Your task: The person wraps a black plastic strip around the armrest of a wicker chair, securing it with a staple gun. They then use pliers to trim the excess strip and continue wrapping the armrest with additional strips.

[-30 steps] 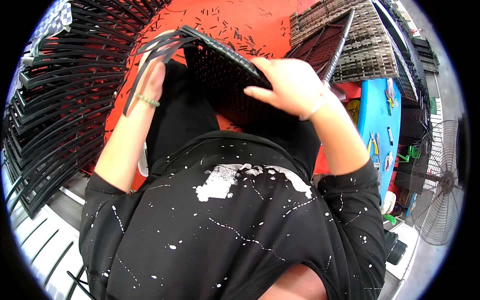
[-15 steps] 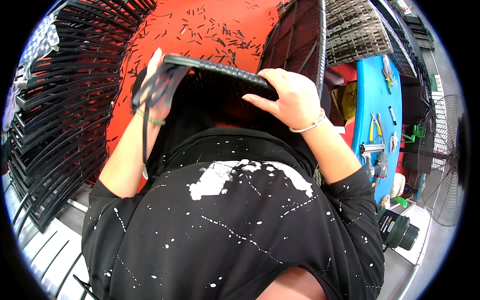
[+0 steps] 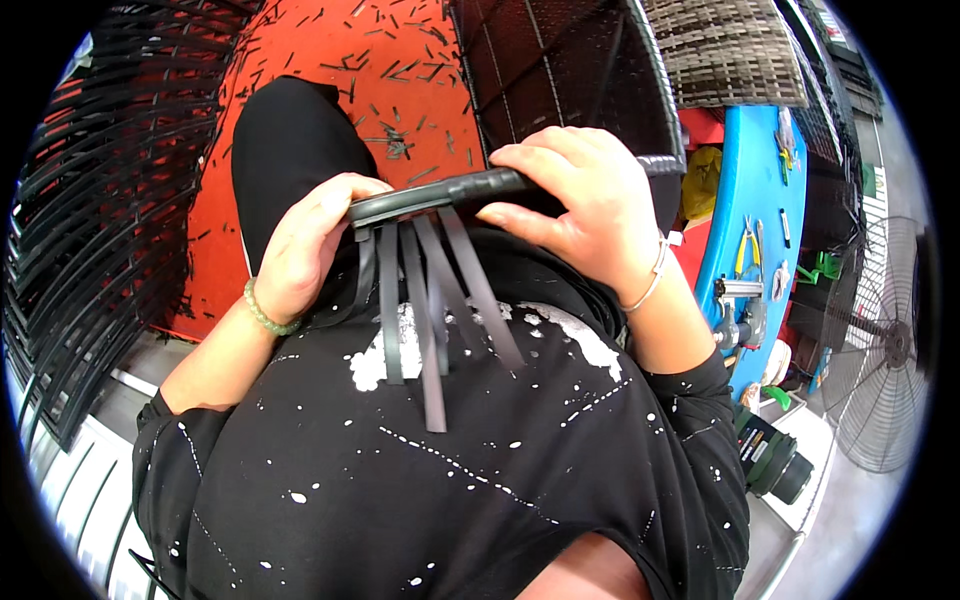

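Observation:
A black wicker piece with a strip-wrapped edge (image 3: 455, 190) is held level in front of my body. My left hand (image 3: 315, 235) is closed round its left end, with a beaded bracelet at the wrist. Toward the right of the edge, my right hand (image 3: 590, 205) grips it, with fingers over the top and the thumb on the near side. Several loose flat black strips (image 3: 415, 300) hang from the left part of the edge, down over my black shirt. My palms hide part of the edge.
Stacked black curved frames (image 3: 110, 190) stand at left. Cut black scraps litter the red floor covering (image 3: 300, 50). A dark woven panel (image 3: 550, 75) stands ahead. To the right, a blue table (image 3: 735, 195) bears yellow-handled pliers (image 3: 746, 250) and a nail-gun-like tool (image 3: 742, 315), near a fan (image 3: 890, 340).
The wicker piece has come lower and nearer my body, and its left end has dropped. The strips that trailed by my left hand now fan out below the edge.

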`<state>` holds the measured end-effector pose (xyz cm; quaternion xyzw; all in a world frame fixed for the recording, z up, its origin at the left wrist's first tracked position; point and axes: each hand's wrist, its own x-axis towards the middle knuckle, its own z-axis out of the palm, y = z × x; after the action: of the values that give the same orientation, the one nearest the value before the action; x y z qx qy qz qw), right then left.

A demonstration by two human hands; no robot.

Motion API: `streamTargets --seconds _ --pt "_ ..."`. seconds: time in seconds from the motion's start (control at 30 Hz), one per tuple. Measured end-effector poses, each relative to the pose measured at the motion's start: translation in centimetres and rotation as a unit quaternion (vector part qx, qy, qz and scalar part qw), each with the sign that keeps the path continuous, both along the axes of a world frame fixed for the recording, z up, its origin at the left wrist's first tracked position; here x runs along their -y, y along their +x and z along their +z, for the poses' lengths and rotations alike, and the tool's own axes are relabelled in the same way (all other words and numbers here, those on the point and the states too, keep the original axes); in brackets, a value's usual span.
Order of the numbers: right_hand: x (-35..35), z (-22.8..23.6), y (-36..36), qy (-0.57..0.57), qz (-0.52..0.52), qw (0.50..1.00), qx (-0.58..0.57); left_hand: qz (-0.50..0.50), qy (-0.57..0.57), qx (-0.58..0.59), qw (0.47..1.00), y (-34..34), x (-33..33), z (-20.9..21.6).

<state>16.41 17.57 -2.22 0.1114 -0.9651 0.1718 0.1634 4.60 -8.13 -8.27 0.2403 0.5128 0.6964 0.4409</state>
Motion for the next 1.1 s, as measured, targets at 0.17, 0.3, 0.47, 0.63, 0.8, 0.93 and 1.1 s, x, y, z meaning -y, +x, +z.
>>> streamTargets --seconds 0.17,0.3,0.47,0.63,0.8,0.93,1.1 --pt "1.6 -0.4 -1.5 -0.047 0.008 0.997 0.063 -0.006 -0.012 -0.057 0.998 -0.8 0.5 -0.7" --pt "1.6 -0.3 -1.8 -0.053 0.008 0.994 0.095 -0.030 -0.007 -0.061 0.998 -1.2 0.7 -0.6" --pt "1.5 -0.2 -1.9 -0.058 0.009 0.991 0.123 -0.054 -0.026 -0.110 0.992 -1.9 0.7 -0.2" --pt "1.2 0.3 -2.7 -0.078 0.070 0.986 0.133 -0.076 0.002 -0.123 0.990 -2.7 0.7 -1.1" --pt "0.6 0.2 -3.1 -0.090 0.118 0.979 0.143 -0.084 0.022 -0.119 0.989 -3.2 0.5 -1.5" --pt "0.6 0.8 -4.1 -0.084 0.131 0.965 0.211 -0.097 0.041 -0.125 0.987 -3.7 0.3 -1.8" --pt "0.5 0.8 -4.1 -0.089 0.136 0.961 0.223 -0.089 0.060 -0.130 0.986 -3.7 0.3 -2.6"
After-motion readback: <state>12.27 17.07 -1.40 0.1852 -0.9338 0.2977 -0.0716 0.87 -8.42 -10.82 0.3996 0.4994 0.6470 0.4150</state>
